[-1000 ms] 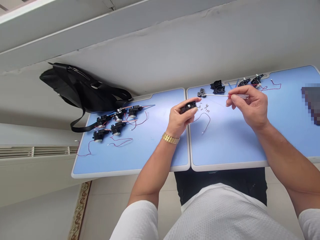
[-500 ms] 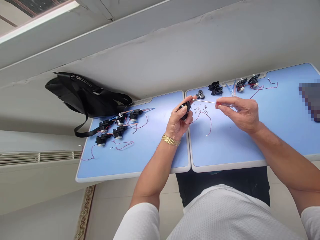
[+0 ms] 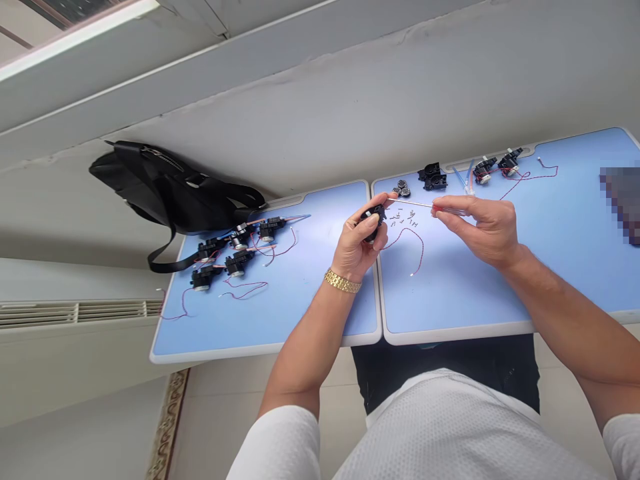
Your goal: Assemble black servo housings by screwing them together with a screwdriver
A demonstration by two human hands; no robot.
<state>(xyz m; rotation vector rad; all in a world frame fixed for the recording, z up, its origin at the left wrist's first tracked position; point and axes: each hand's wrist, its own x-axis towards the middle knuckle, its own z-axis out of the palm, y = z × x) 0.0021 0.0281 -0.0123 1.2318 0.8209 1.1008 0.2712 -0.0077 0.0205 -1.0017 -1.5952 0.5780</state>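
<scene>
The left hand (image 3: 356,248) is curled closed around a small black motor unit (image 3: 374,221), held above the blue worktop (image 3: 450,293). The right hand (image 3: 480,223) narrowly pinches a screwdriver (image 3: 411,204), its tip near the unit, over tiny screws (image 3: 403,217).

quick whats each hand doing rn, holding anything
Left hand: closed, holding a small black plastic housing.
Right hand: closed, fingers pinching a thin screwdriver.
</scene>
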